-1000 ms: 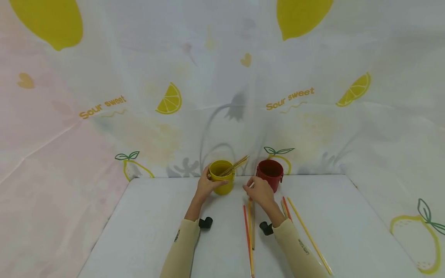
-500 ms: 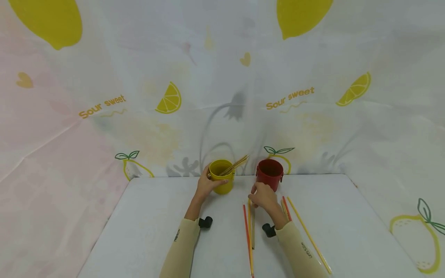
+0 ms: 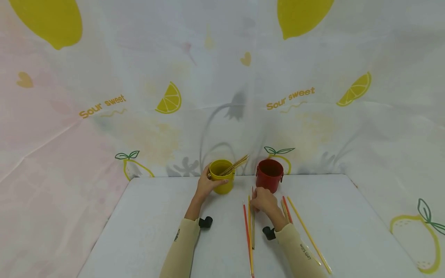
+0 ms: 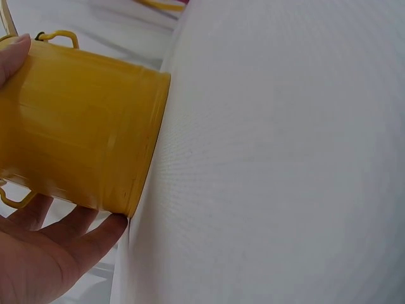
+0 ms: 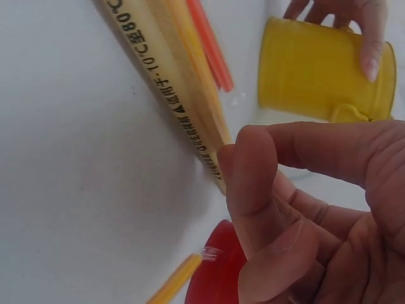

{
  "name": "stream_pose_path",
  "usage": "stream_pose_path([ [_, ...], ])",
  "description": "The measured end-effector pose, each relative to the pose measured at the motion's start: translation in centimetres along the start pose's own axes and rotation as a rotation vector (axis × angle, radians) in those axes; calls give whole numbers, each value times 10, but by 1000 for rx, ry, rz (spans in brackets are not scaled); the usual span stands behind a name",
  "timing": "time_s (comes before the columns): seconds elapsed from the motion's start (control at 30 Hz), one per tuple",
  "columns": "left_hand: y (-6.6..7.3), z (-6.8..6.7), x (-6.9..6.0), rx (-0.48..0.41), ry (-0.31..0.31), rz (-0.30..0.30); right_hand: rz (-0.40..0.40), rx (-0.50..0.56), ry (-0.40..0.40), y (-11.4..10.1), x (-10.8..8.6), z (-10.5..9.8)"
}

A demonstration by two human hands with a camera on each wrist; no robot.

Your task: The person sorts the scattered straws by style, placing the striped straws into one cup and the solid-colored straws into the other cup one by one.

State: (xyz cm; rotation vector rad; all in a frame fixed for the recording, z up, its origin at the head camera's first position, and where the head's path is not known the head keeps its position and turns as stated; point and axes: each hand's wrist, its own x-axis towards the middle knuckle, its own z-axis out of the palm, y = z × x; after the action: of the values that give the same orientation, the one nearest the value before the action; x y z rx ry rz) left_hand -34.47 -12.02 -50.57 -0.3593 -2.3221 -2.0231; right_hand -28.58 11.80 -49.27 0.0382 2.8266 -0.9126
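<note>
Handwork on a white table [image 3: 160,231]

Near the far edge a yellow bucket [image 3: 223,188] and a red bucket [image 3: 268,182] stood upright, apart. The left hand [image 3: 205,186] had its grip round the yellow one. The right hand [image 3: 265,200] was just before the red, fingers bent at a printed wooden stick [image 5: 168,82]; whether it pinched anything, I couldn't tell. A yellow stick [image 3: 250,220] and a red stick [image 3: 246,220] lay beside; thin sticks [image 3: 233,168] leaned in the yellow bucket. Getting hold of a stick looked like the step in hand; next called for one firm pinch.
</note>
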Motion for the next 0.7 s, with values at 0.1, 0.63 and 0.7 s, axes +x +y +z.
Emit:
stream_pose_path([
  [0.1,1,-1,0,7,-12,2,21,8,-3,2,1,4],
  [0.63,-2,-2,2,11,-22,13,68,-61,-18,7,3,10],
  [0.7,-2,-2,2,11,-17,9,71,-69,-26,7,3,10],
])
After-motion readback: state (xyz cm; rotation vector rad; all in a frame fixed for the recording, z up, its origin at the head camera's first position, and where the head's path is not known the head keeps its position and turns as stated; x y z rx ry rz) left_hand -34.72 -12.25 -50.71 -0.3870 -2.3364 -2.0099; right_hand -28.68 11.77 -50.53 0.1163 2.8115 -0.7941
